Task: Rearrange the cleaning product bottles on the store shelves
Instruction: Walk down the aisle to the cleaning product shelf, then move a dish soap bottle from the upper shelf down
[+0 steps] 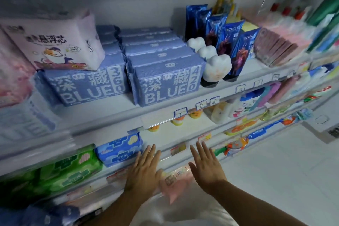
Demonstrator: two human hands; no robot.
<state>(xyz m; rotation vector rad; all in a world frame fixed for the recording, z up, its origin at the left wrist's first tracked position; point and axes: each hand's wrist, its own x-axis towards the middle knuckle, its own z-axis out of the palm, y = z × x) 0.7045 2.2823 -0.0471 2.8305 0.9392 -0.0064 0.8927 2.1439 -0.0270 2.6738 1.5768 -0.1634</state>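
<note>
My left hand (144, 169) and my right hand (206, 166) are stretched flat, fingers straight, in front of the edge of a lower shelf (165, 154); neither holds anything. One shelf up stand a white and cream bottle (221, 111) and small yellow-capped bottles (177, 121), partly hidden behind the shelf lip. A white and blue bottle (250, 102) stands to their right. On the upper shelf sit white paw-shaped bottles (216, 69) and blue tubes (236, 51).
Blue tissue packs (165, 80) and a pink pack (55, 42) fill the upper shelf on the left. Green (71, 169) and blue (119, 149) pad packs lie left of my hands. A pink packet (176, 180) sits below my hands. White floor (275, 170) spreads to the right.
</note>
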